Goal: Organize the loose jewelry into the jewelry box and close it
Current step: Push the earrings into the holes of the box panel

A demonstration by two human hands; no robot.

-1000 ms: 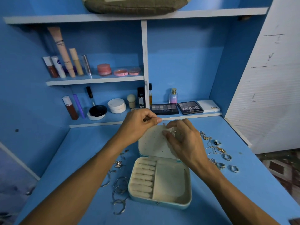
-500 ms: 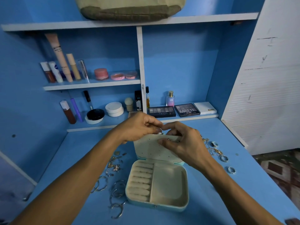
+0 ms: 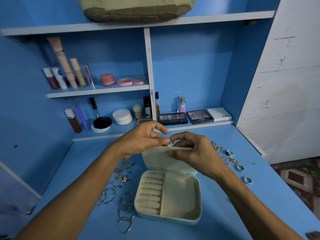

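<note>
Blue desk [image 3: 225, 213] below the cosmetics shelves [image 3: 97, 90] carries the open jewelry box [image 3: 168, 219], its perforated lid panel [image 3: 159, 160] raised at the far side, long edge running left to right. The right hand [image 3: 195, 153] pinches that panel's top edge; the left hand [image 3: 140, 142] pinches a small piece [image 3: 170, 143], too small to name, just above the edge, so the next push is probably short and downward. Hoops [image 3: 124, 205] lie left of the box, rings [image 3: 239, 168] right; nothing blocks the way.

Jewelry box [image 3: 199, 191] lies open on the blue bench [image 3: 233, 215]. Right hand [image 3: 197, 153] grips the top edge of the raised perforated panel [image 3: 155, 159]. Left hand [image 3: 141, 140] pinches a small piece [image 3: 171, 143] there. Hoops [image 3: 125, 205] lie left of the box, rings [image 3: 239, 168] right.
</note>
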